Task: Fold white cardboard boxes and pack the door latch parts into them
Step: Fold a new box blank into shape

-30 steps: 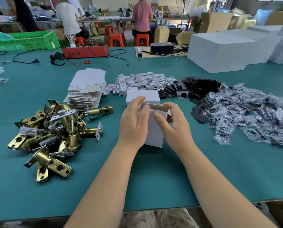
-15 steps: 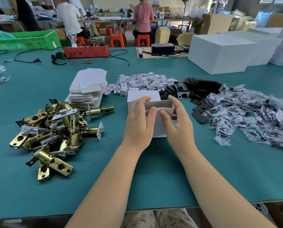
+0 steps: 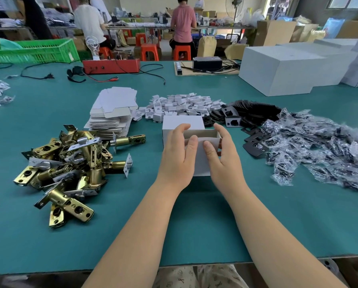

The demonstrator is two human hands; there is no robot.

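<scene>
Box: your white cardboard box (image 3: 201, 161) stands open-topped on the worktop (image 3: 194, 221) | long axis 9–3 | both hands' fingers pinch its near wall | brass latches (image 3: 70, 163) at 9, left hand (image 3: 179, 157) nearer than right hand (image 3: 223, 156).

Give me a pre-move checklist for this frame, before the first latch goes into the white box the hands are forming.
1. Box held steady: ok. The left hand and right hand grip the white box from either side.
2. Box top open: ok, the cavity shows between the fingers.
3. Box empty: cannot tell, the hands hide much of the interior.
4. Bottom flaps closed: cannot tell, the underside is out of sight.
5. Latches at hand: ok. The brass latch pile lies on the person's left of the box, apart from it.
6. A hand free to pick: not ok, both are on the box.
</scene>
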